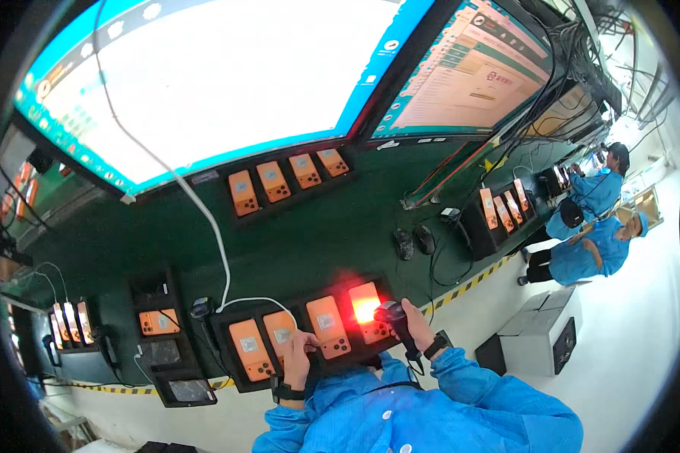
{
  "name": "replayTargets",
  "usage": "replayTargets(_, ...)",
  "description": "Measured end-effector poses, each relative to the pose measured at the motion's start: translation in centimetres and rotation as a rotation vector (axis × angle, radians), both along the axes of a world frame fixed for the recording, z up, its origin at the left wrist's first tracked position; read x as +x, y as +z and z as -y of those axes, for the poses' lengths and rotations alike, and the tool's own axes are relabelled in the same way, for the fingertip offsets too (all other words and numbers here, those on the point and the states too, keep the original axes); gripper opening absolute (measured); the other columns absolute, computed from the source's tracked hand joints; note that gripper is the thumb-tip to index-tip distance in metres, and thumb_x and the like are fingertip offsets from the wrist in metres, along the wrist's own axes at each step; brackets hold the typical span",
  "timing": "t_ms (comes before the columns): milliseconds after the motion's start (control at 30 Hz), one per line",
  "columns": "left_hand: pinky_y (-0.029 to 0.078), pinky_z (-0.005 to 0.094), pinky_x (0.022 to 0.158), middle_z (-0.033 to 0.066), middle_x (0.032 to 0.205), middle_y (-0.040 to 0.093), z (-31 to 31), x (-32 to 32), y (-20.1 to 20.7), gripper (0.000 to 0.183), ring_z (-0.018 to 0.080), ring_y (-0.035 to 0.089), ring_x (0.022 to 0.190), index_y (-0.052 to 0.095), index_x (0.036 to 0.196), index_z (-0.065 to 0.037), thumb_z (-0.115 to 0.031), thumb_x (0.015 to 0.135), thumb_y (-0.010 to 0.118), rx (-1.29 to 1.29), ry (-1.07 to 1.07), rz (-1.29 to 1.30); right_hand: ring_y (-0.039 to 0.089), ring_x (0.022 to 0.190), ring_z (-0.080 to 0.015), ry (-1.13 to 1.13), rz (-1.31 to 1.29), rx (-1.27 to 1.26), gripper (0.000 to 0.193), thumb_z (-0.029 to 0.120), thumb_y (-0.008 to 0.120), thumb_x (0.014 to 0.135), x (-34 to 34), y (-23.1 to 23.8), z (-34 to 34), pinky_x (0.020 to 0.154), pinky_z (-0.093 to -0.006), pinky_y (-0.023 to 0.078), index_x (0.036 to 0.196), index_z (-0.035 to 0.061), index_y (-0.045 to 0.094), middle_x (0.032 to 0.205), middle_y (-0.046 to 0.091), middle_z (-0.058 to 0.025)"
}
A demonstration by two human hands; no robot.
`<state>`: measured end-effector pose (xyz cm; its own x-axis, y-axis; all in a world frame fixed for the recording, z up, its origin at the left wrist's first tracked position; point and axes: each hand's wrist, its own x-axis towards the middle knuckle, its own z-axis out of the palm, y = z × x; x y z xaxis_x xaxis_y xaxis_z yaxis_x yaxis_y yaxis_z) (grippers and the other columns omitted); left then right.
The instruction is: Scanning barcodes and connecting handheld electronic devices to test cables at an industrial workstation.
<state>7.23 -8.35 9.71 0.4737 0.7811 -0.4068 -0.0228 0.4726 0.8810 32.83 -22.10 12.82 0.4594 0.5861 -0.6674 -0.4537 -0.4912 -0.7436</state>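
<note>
Right hand (417,325) has its fingers wrapped round the grip of a black handheld barcode scanner (391,311); red glow lands on the back of the rightmost orange smartphone (364,296), just left of those fingers, phone lying camera side up in a black tray (226,349). Left hand (299,356) is at the same tray, fingers bunched close at the lower right of the second phone (276,328). White cable (224,264) runs down to those fingertips; from where I stand can't tell if they're pinching its end or just next to it. Third phone (326,325) sits between the two hands, first phone (248,347) left of the left fingers. Farther left of them, another orange phone (159,322) lies sideways in a black holder. Well beyond the fingers, on the green bench mat (310,245), there's a second black tray with four orange phones (273,181), below a big monitor (227,83). Two black mice (425,240) are beyond the right fingers. Two co-workers in blue (591,257) are well off to their right.
</note>
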Motion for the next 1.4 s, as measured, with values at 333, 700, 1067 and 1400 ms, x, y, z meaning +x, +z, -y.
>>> replayTargets(333,0.042,0.0261,0.058,0.0067,0.067,0.058,2.8,-4.6,-0.8,0.041,0.0137,0.055,0.063,0.056,0.074,-0.002,-0.03,0.098,0.037,-0.005,0.069,-0.057,0.056,0.047,-0.0149,-0.161,-0.003,0.035,0.052,0.052,0.039,0.094,2.0,-0.6,0.7,0.041,-0.0276,0.044,0.097,0.0028,0.058,0.068,0.062,-0.0077)
replayTargets(700,0.046,0.0273,0.062,0.0069,0.07,0.06,3.7,-1.9,0.5,0.039,0.0151,0.059,0.067,0.052,0.08,-0.003,-0.033,0.099,0.036,0.03,0.119,-0.245,0.052,0.092,-0.0388,-0.261,0.3,-0.175,0.076,0.065,0.041,0.085,12.6,-16.9,-2.2,0.078,-0.0417,0.04,0.107,-0.0073,0.054,0.095,0.059,-0.0253)
replayTargets(1067,0.045,0.0264,0.062,0.0074,0.072,0.061,6.7,2.1,1.7,0.041,0.0147,0.057,0.066,0.052,0.075,-0.004,-0.034,0.098,0.035,0.024,0.113,-0.215,0.058,0.073,-0.0261,-0.173,0.99,0.168,0.034,0.028,0.044,0.093,8.5,-8.9,-4.6,0.064,-0.0384,0.044,0.079,0.0004,0.058,0.074,0.059,-0.0129)
replayTargets(1400,0.045,0.0256,0.059,0.0068,0.066,0.06,2.0,5.4,-2.0,0.042,0.0136,0.056,0.06,0.062,0.08,0.002,-0.031,0.096,0.04,0.124,-0.242,-0.23,0.053,0.096,-0.0419,0.286,0.746,0.049,0.047,0.034,0.06,0.082,-2.5,-2.5,-4.4,0.085,-0.0452,0.044,0.113,-0.0002,0.051,0.102,0.055,-0.0249)
